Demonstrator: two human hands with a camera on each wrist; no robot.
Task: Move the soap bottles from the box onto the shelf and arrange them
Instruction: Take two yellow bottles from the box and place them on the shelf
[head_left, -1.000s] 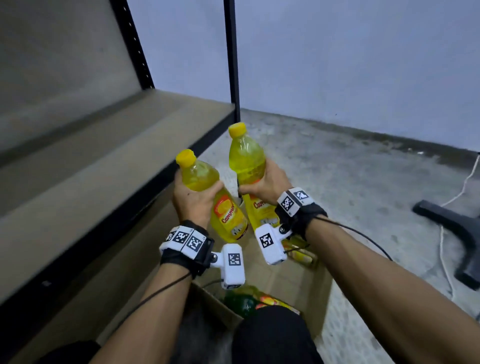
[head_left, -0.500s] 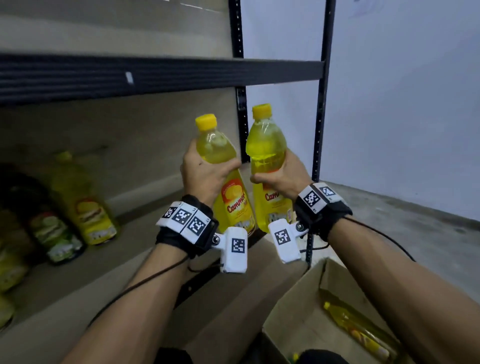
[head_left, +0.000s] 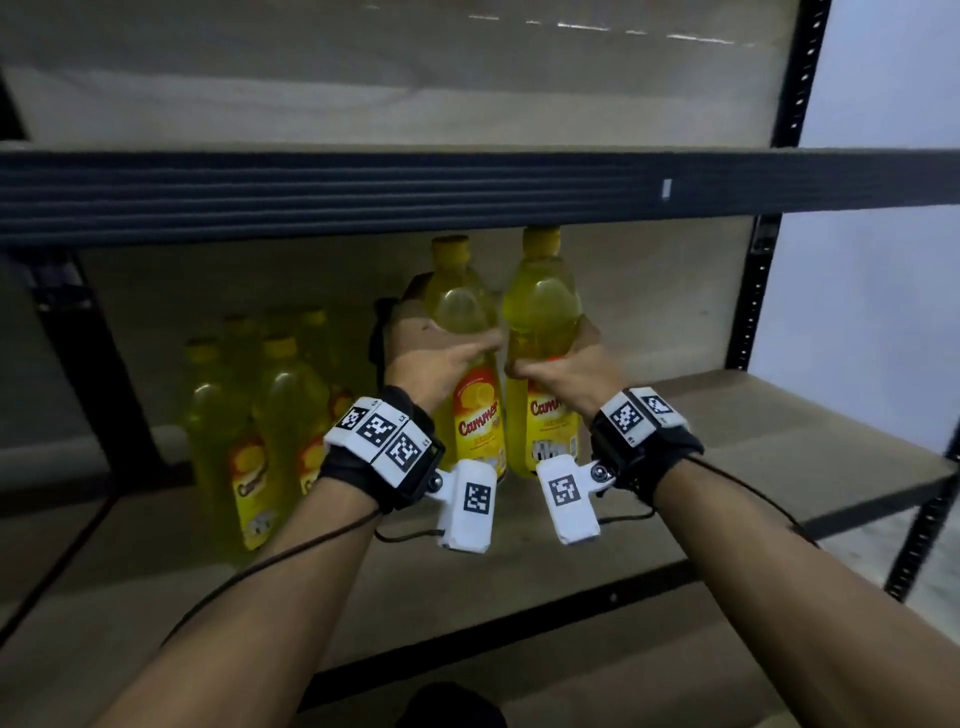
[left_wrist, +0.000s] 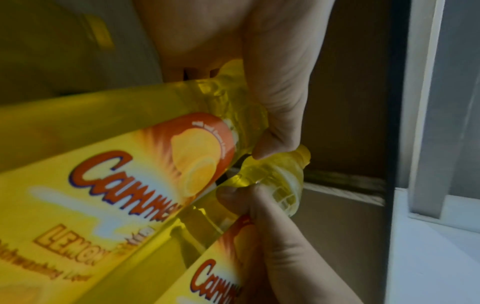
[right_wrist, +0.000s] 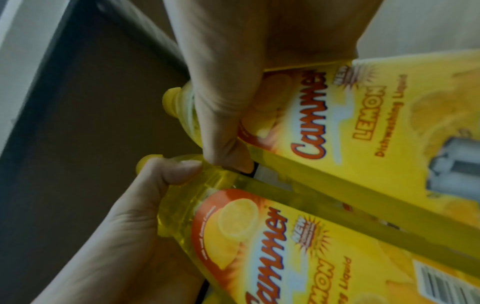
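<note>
My left hand (head_left: 441, 358) grips a yellow lemon soap bottle (head_left: 470, 415) around its upper body. My right hand (head_left: 563, 371) grips a second, matching bottle (head_left: 543, 322) right beside it. Both bottles stand upright inside the shelf bay, low over the shelf board (head_left: 727, 467); the wrist cameras hide their bases, so contact is unclear. In the left wrist view my left hand's thumb (left_wrist: 275, 98) wraps the bottle (left_wrist: 116, 174). In the right wrist view my right hand (right_wrist: 228, 86) curls round its bottle (right_wrist: 363, 123), with the left-hand bottle (right_wrist: 259, 246) just below. The box is out of view.
Several yellow soap bottles (head_left: 260, 415) stand grouped on the shelf to the left of my hands. An upper shelf beam (head_left: 467, 192) runs just above the held bottles' caps. A black upright post (head_left: 753, 291) marks the right end, with bare board to the right.
Both hands have carried their bottles up from over the box and forward into the shelf bay, under the upper beam. The box has dropped out of the head view.
</note>
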